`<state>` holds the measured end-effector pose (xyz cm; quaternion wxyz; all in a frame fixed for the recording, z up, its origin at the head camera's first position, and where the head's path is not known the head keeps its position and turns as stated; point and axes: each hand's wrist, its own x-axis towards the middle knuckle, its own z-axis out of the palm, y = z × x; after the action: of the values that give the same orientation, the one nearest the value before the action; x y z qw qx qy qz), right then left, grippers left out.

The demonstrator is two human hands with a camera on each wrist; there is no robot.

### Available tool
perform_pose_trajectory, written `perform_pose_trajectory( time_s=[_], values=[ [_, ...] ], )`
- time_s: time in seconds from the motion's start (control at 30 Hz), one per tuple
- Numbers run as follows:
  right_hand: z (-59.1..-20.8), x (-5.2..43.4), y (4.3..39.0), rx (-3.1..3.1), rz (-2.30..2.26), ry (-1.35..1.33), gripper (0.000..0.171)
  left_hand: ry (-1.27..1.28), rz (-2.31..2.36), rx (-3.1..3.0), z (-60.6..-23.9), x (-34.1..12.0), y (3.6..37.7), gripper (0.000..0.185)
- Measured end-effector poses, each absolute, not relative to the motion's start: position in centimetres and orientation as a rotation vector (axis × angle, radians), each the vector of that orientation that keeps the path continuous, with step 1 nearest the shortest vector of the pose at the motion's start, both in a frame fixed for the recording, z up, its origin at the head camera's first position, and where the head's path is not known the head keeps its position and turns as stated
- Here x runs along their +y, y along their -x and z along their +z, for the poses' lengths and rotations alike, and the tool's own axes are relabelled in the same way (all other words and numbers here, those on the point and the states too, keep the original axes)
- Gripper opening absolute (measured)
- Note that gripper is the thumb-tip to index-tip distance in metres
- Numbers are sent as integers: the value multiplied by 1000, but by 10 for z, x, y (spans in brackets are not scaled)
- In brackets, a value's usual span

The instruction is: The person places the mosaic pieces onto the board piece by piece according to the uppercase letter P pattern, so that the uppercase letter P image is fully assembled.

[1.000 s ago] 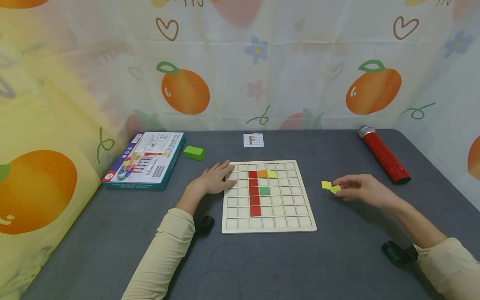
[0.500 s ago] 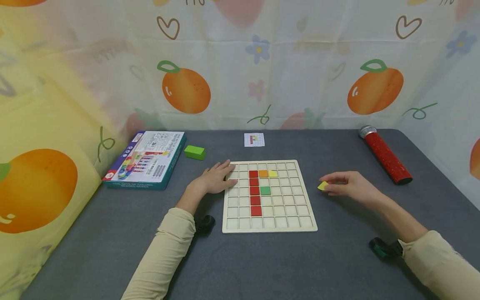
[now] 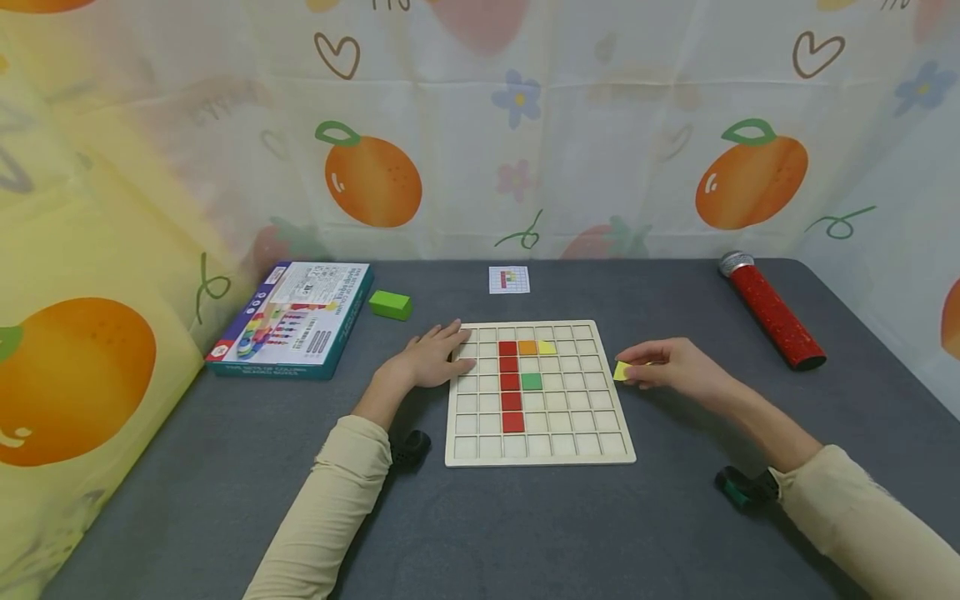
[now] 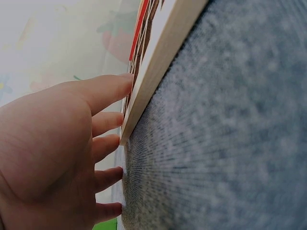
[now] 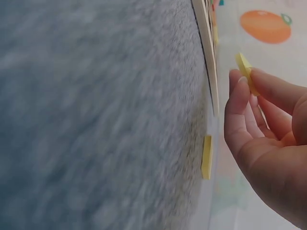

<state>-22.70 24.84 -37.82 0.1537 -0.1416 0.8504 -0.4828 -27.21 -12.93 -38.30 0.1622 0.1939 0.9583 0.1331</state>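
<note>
A wooden grid board [image 3: 540, 450] lies on the grey table. It holds a red column of tiles [image 3: 510, 383], an orange tile [image 3: 527, 347], a yellow tile [image 3: 546, 347] and a green tile [image 3: 531, 381]. My left hand [image 3: 431, 360] lies flat with straight fingers against the board's left edge [image 4: 153, 72]; the left wrist view shows that hand [image 4: 72, 158] close up. My right hand [image 3: 667, 367] pinches a small yellow tile [image 3: 622, 371] just off the board's right edge. In the right wrist view the pinched tile [image 5: 244, 69] is above the table and a second yellow tile [image 5: 206, 156] lies on the cloth.
A game box [image 3: 296, 321] and a green block [image 3: 389, 305] sit at the back left. A small pattern card [image 3: 508, 280] lies behind the board. A red tube [image 3: 771, 310] rests at the back right. Fruit-print curtains close in the table.
My right hand has moved left toward the board's right edge with one yellow tile, leaving the other yellow tile on the table. The left hand has not moved.
</note>
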Motion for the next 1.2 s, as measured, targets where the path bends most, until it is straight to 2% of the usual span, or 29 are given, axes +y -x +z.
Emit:
perform_pose_trajectory(
  time_s=[0.67,1.2],
  values=[
    [-380,207,244,2344,-1359,453,40,-576,394,2724,-381,-131,271,66],
    [-380,181,250,2253,-1373,375,34,-554,366,2733,-382,-130,272,66]
  ],
)
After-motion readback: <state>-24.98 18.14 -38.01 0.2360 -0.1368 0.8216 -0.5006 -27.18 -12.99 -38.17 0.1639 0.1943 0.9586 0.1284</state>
